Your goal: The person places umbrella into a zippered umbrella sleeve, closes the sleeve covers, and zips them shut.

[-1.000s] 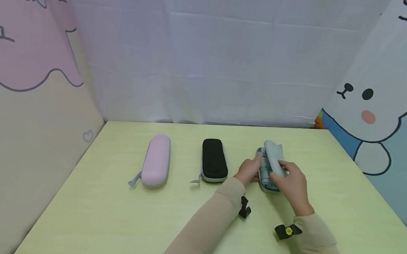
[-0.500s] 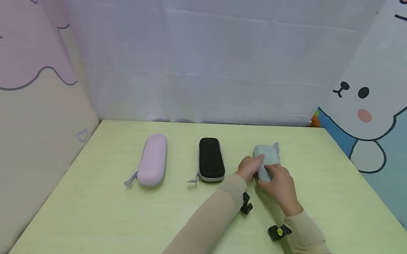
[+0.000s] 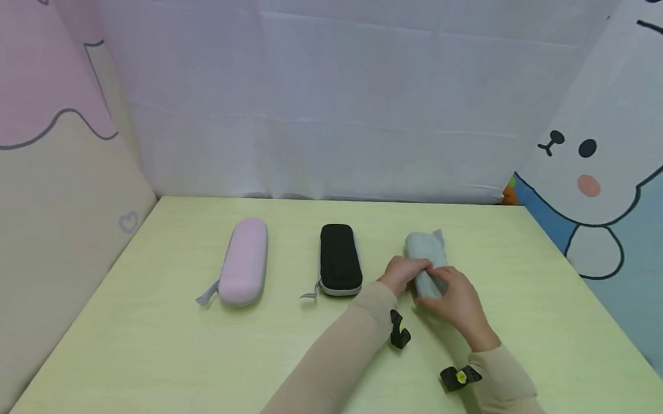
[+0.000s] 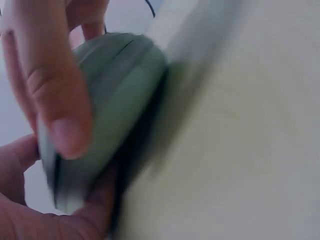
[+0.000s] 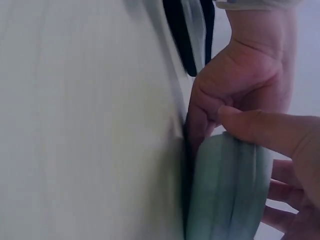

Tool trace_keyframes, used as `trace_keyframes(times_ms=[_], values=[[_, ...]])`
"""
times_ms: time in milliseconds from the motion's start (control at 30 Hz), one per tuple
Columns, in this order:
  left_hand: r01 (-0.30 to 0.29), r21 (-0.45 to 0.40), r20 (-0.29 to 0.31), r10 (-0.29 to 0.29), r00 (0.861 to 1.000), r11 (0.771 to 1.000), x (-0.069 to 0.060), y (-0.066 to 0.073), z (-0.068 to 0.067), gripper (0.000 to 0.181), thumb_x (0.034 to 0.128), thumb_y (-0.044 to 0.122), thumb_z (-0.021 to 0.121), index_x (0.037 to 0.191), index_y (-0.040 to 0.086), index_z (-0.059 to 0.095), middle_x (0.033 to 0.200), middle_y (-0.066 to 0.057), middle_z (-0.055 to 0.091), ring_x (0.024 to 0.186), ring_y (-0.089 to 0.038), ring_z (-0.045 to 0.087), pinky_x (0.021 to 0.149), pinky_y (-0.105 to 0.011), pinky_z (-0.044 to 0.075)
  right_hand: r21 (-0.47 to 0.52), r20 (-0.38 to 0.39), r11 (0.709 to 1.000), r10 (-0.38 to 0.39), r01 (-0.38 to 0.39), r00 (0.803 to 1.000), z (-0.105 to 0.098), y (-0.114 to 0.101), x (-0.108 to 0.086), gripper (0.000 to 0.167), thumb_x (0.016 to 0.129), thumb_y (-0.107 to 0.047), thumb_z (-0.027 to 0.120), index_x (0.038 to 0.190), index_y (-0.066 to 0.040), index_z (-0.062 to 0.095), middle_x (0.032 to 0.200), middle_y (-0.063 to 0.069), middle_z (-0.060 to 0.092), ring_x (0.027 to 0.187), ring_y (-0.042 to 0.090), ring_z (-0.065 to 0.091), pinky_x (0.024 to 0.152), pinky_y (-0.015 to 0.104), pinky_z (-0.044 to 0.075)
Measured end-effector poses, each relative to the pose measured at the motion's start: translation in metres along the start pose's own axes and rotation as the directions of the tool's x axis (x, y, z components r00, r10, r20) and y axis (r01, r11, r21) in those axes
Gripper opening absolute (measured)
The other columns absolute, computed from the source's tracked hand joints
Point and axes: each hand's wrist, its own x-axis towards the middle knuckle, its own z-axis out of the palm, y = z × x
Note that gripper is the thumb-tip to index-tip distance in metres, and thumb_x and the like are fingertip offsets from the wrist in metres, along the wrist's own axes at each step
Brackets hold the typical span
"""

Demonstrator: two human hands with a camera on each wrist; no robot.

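A pale blue-green zip case (image 3: 424, 244) lies at the right of the table, its lid down and a fabric tab at its far right corner. My left hand (image 3: 403, 273) grips its left side, and the thumb lies over the top. At the near right, my right hand (image 3: 457, 303) holds the case between thumb and fingers. In the left wrist view a seam band runs along the side of the case (image 4: 122, 92). The right wrist view shows my right thumb (image 5: 265, 127) on the end of the case, close to my left hand. The zip pull is not visible.
A black zip case (image 3: 341, 259) with a grey edge lies left of my hands. Further left is a pink zip case (image 3: 244, 262) with a grey tab. The light yellow-green table (image 3: 188, 362) meets a white cloth backdrop (image 3: 325, 106) behind.
The raised lid of the blue-green case, which showed a patterned inside, has come down over it. Both hands moved slightly left with the case. The pink and black cases stayed put.
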Motion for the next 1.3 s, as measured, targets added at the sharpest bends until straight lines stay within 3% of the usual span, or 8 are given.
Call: trace_keyframes(times_ms=[133,267,367,467,633,800,1067,1300], values=[[0.029,-0.18,0.009,-0.028,1.0,0.983,-0.004,-0.005,-0.01,0.043,0.0702,0.019,0.081,0.1,-0.002,0.058,0.089,-0.008,0.062,0.083,-0.018,0.062,0.075,-0.032,0.051,0.069,0.047,0.998,0.012,-0.015,0.999,-0.003,-0.004,-0.001,0.057,0.071,-0.021,0.082,0.115,0.007,0.059,0.113,0.022,0.058,0.106,0.039,0.052,0.088,0.052,0.041],[0.037,-0.286,0.058,-0.022,0.998,0.957,-0.01,0.002,-0.031,0.042,0.0736,0.016,0.078,0.107,-0.003,0.059,0.094,-0.01,0.064,0.089,-0.022,0.062,0.084,-0.036,0.048,0.211,0.012,0.969,0.127,-0.126,0.992,-0.019,-0.002,0.004,0.041,0.089,-0.027,0.065,0.117,0.003,0.06,0.115,0.02,0.059,0.105,0.035,0.056,0.084,0.046,0.047],[0.041,-0.341,0.126,0.003,0.992,0.939,-0.015,0.01,-0.044,0.044,0.0771,0.015,0.074,0.113,-0.003,0.057,0.1,-0.011,0.063,0.095,-0.024,0.06,0.089,-0.037,0.045,0.282,-0.06,0.934,0.243,-0.217,0.968,-0.032,0.003,0.013,0.037,0.096,-0.026,0.052,0.119,0.002,0.059,0.114,0.019,0.061,0.096,0.021,0.059,0.079,0.033,0.048],[0.035,-0.371,0.185,0.037,0.982,0.928,-0.02,0.015,-0.049,0.044,0.0805,0.014,0.07,0.117,-0.005,0.055,0.102,-0.011,0.062,0.098,-0.024,0.06,0.089,-0.037,0.045,0.352,-0.03,0.894,0.305,-0.276,0.952,-0.039,0.007,0.023,0.042,0.097,-0.028,0.05,0.124,0.003,0.055,0.117,0.021,0.059,0.088,0.003,0.057,0.082,0.028,0.046],[0.027,-0.383,0.239,0.07,0.969,0.923,-0.025,0.016,-0.049,0.043,0.0832,0.013,0.066,0.121,-0.005,0.053,0.104,-0.01,0.061,0.099,-0.024,0.059,0.089,-0.038,0.045,0.523,0.111,0.791,0.306,-0.317,0.946,-0.037,0.01,0.033,0.052,0.096,-0.031,0.052,0.129,0.007,0.048,0.115,0.011,0.059,0.086,-0.004,0.058,0.089,0.03,0.045],[0.038,-0.381,0.262,0.068,0.963,0.924,-0.026,0.011,-0.047,0.044,0.0808,0.016,0.067,0.119,-0.004,0.054,0.103,-0.01,0.061,0.098,-0.023,0.059,0.089,-0.038,0.045,0.601,0.099,0.732,0.33,-0.321,0.939,-0.028,0.011,0.033,0.048,0.095,-0.026,0.054,0.124,0.012,0.05,0.095,-0.01,0.06,0.085,-0.001,0.059,0.078,0.016,0.047],[0.003,-0.28,0.244,0.068,0.967,0.96,-0.03,0.008,-0.05,0.041,0.0772,0.027,0.077,0.103,0.0,0.063,0.093,-0.006,0.066,0.09,-0.018,0.062,0.084,-0.035,0.048,0.649,-0.025,0.715,0.362,-0.261,0.932,-0.016,0.006,0.035,0.036,0.096,-0.021,0.053,0.108,0.013,0.055,0.083,-0.009,0.059,0.076,0.002,0.059,0.07,0.017,0.05],[-0.026,-0.226,0.171,0.066,0.983,0.974,-0.034,0.012,-0.058,0.042,0.0756,0.031,0.078,0.101,0.0,0.064,0.091,-0.005,0.066,0.088,-0.018,0.062,0.084,-0.035,0.047,0.643,-0.011,0.723,0.34,-0.254,0.94,-0.017,0.003,0.038,0.035,0.098,-0.016,0.049,0.11,0.017,0.05,0.08,-0.01,0.058,0.075,-0.001,0.058,0.071,0.015,0.049]])
